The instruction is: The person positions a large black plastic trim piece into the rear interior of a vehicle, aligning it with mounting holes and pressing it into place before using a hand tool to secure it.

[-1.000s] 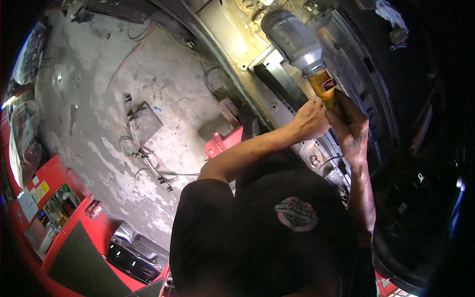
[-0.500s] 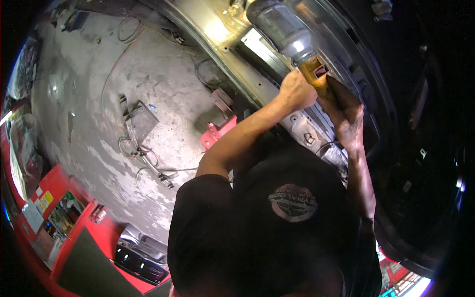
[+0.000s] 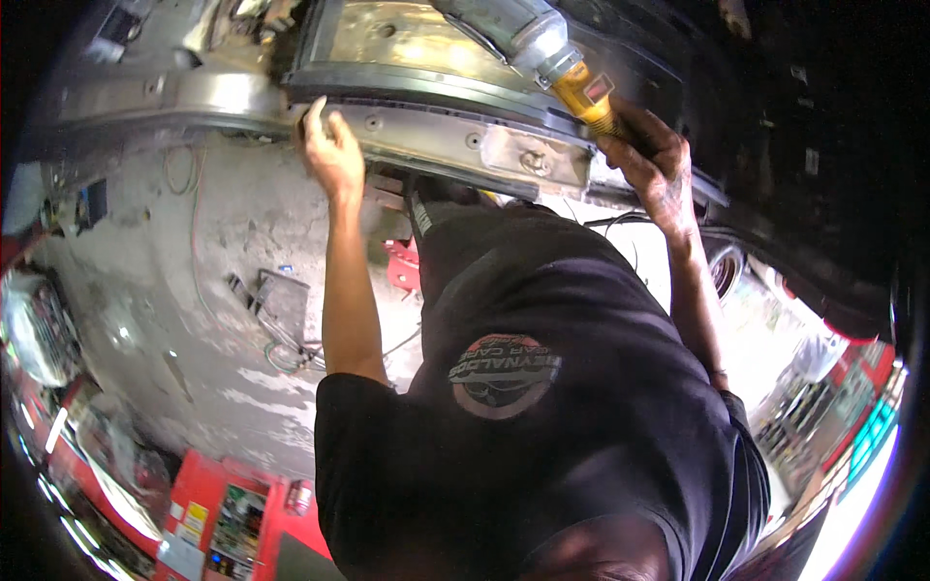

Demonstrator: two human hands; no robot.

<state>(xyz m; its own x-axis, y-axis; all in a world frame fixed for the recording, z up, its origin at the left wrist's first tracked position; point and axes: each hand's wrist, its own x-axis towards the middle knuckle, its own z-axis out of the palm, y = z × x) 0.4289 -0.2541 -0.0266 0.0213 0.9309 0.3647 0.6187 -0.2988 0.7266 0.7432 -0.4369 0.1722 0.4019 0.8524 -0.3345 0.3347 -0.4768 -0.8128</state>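
My right hand (image 3: 649, 165) is wrapped round the yellow handle of a work light (image 3: 586, 94). The light's grey, see-through head (image 3: 523, 31) points up and to the left over the vehicle's opening, and a red switch shows on the handle. My left hand (image 3: 332, 153) is raised at the left, with its fingers and thumb apart and nothing seen in it. It is nearest the bare metal sill (image 3: 417, 134) of the vehicle body; whether the fingertips touch it I cannot tell. A recessed plate with a round fitting (image 3: 533, 160) sits in the sill between my hands.
Beyond the sill lies a brightly lit panel (image 3: 417, 44). On the concrete floor (image 3: 145, 281) are a red metal stand (image 3: 402, 264), a dark flat piece (image 3: 283, 305) and loose cables. Red cabinets (image 3: 208, 504) stand at the lower left, and a wheel (image 3: 724, 268) shows at the right.
My left hand has come off the work light's handle and moved left, its fingers opening. My right hand still grips the handle. The whole view has turned, so the sill now runs nearly level.
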